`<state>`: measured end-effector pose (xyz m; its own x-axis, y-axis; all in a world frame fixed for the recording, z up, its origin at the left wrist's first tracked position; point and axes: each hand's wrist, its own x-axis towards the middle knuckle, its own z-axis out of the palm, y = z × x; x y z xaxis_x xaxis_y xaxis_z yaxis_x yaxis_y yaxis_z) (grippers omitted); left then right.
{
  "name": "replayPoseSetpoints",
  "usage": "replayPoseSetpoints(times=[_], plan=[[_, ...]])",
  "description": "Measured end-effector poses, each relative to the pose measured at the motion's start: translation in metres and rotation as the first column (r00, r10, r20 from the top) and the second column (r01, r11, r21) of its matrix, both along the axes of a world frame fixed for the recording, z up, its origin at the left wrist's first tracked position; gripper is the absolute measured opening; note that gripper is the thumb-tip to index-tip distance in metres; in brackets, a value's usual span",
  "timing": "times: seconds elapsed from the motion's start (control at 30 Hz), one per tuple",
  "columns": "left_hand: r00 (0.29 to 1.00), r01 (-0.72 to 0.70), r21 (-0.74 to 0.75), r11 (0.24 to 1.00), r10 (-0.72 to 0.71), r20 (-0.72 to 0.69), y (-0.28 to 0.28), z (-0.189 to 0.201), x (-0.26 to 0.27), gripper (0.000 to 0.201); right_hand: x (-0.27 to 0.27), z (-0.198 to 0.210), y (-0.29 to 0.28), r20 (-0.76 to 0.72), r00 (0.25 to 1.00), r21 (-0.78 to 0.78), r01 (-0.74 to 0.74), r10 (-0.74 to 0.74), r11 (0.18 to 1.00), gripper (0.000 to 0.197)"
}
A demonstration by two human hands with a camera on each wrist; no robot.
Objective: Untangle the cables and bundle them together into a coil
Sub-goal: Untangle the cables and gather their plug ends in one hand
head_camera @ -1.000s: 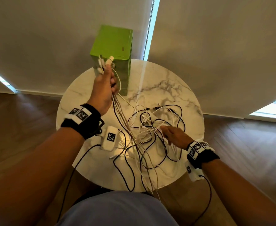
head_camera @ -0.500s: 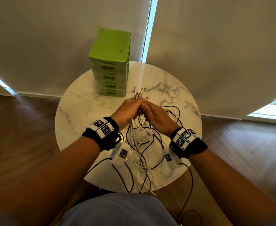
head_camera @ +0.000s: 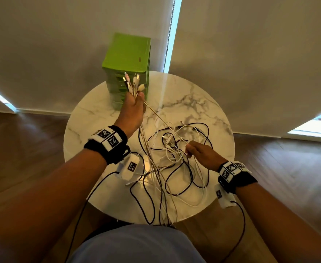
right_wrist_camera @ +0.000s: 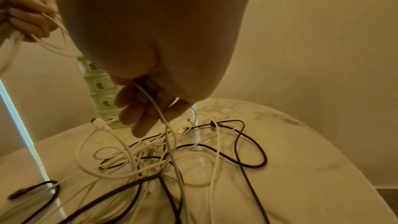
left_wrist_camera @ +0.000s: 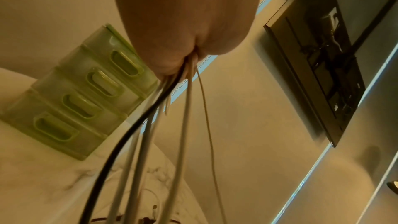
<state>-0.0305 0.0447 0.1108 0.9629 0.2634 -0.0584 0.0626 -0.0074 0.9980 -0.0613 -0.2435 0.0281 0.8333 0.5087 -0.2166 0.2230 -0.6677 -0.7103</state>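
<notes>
several plug ends (head_camera: 132, 82) now rise in the left hand (head_camera: 133, 111) after both hands met, while the right hand (head_camera: 201, 154) pinches a white cable (right_wrist_camera: 159, 111) in the tangle (head_camera: 176, 158), so sorting continues.

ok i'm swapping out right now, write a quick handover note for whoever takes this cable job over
Left hand: raised in front of the green drawer unit, gripping a bunch of gathered cable ends, plugs sticking up; their strands hang down to the table and over its near edge.
Right hand: low over the pile, pinching one white cable that runs down into the tangle.
Cables: most black and white cables lie looped and crossed on the marble table.
Done: several ends collected in the left hand.
Left: free the remaining loops, gather everything, wind it into a coil. No coil has been started.
</notes>
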Motion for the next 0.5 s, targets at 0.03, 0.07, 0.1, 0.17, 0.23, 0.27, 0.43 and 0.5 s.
replayPoseSetpoints(times=[0.03,0.07,0.1,0.17,0.23,0.27,0.43,0.5], plan=[[1.0,-0.028,-0.001,1.0,0.028,0.002,0.0,0.0,0.001,0.025,0.003,-0.001,-0.001,0.004,1.0,-0.049,0.002,-0.002,0.999,0.039],[0.998,-0.058,-0.008,0.998,0.058,0.003,0.002,0.001,0.002,0.036,0.006,-0.002,-0.002,-0.003,1.0,-0.105,0.003,-0.003,0.994,0.039],[0.996,-0.086,-0.017,0.996,0.086,0.014,0.003,0.002,0.003,0.041,0.009,-0.002,-0.003,-0.015,1.0,-0.159,0.009,-0.012,0.987,0.039],[0.991,-0.119,-0.023,0.993,0.12,0.055,0.007,0.006,0.005,0.039,0.014,-0.001,-0.004,-0.042,0.999,-0.251,0.021,-0.032,0.968,0.041],[0.987,-0.125,-0.025,0.992,0.127,0.1,0.013,0.008,0.006,0.027,0.018,-0.001,-0.005,-0.054,0.997,-0.356,0.032,-0.055,0.934,0.048],[0.985,-0.113,-0.031,0.993,0.116,0.124,0.015,0.008,0.007,0.022,0.021,-0.002,-0.006,-0.046,0.996,-0.394,0.048,-0.072,0.918,0.049],[0.994,0.059,-0.032,0.998,-0.055,0.099,0.006,0.01,-0.006,0.018,0.035,0.015,0.015,0.065,0.972,-0.069,0.231,-0.226,0.971,0.037],[0.989,0.144,-0.014,0.989,-0.144,0.015,-0.007,0.002,-0.015,0.017,0.036,0.038,0.036,0.034,0.972,0.087,0.227,-0.231,0.97,0.036]])
